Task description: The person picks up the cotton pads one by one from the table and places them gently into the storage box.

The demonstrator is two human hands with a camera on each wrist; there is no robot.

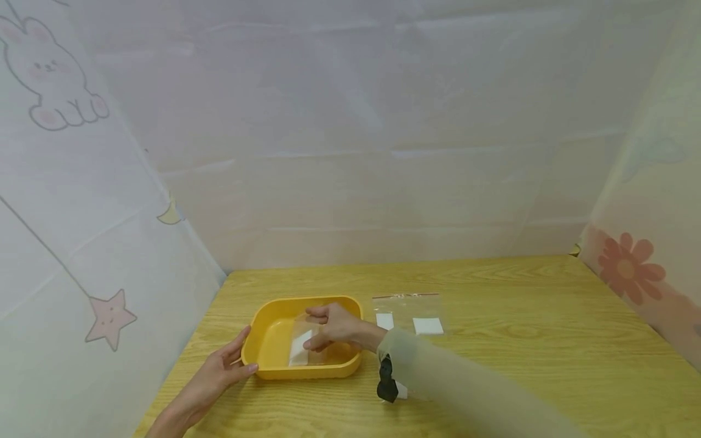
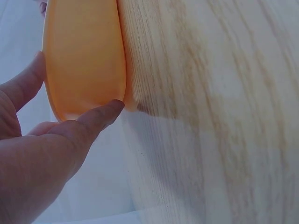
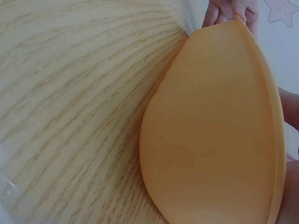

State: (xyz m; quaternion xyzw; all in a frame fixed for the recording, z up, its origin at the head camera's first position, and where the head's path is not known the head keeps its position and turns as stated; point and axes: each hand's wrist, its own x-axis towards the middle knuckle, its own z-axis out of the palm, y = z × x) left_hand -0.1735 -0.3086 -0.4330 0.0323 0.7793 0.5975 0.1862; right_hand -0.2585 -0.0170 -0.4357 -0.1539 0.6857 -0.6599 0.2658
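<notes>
A yellow tray point(image 1: 350, 363) with rounded corners stands on the wooden table. At its left end, my left hand point(image 1: 218, 368) grips the corner, thumb on the near side and fingers along the left wall. In the left wrist view the fingers of this hand point(image 2: 60, 144) lie against the tray's side point(image 2: 86, 56). My right hand point(image 1: 338, 325) reaches over the right rim into the tray, thumb and fingers spread apart and fairly straight. Under it lies a clear plastic bag with a white piece point(image 1: 299, 349) in it, the thumb tip overlapping that piece.
Right of the tray lie clear bags with a red seal line point(image 1: 405, 295) and white pieces point(image 1: 428, 326). Another white piece point(image 1: 402, 390) shows partly beneath the right sleeve point(image 1: 460, 377). A black device point(image 1: 387, 382) sits at the right wrist. Patterned cloth walls point(image 1: 350, 182) enclose the table.
</notes>
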